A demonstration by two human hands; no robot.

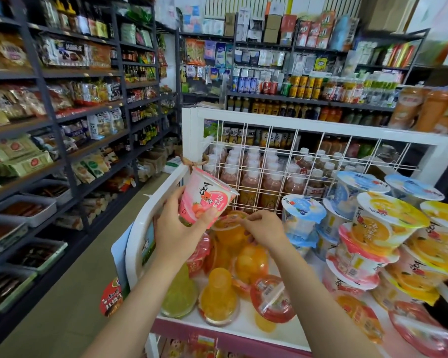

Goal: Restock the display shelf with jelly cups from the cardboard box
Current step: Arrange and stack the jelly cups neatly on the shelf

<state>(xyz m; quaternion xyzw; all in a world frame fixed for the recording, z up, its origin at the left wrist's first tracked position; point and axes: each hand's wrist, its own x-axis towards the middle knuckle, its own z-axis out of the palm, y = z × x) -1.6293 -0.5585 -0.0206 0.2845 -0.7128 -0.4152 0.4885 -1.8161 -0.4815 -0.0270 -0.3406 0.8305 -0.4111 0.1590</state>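
A pink strawberry jelly cup with a white foil lid (204,198) is gripped, tilted, in the left hand (177,229) above the white wire-backed display shelf (246,322), not yet set down. An orange clear-plastic jelly cup (229,229) on the shelf is pinched at its rim by the right hand (263,229). Many cups are stacked already, so restocking is judged well along; the cardboard box is not seen

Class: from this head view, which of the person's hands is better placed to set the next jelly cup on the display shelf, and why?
Probably the left hand: it grips the pink jelly cup above the display shelf, while the right hand is busy pinching an orange jelly cup among the stock.
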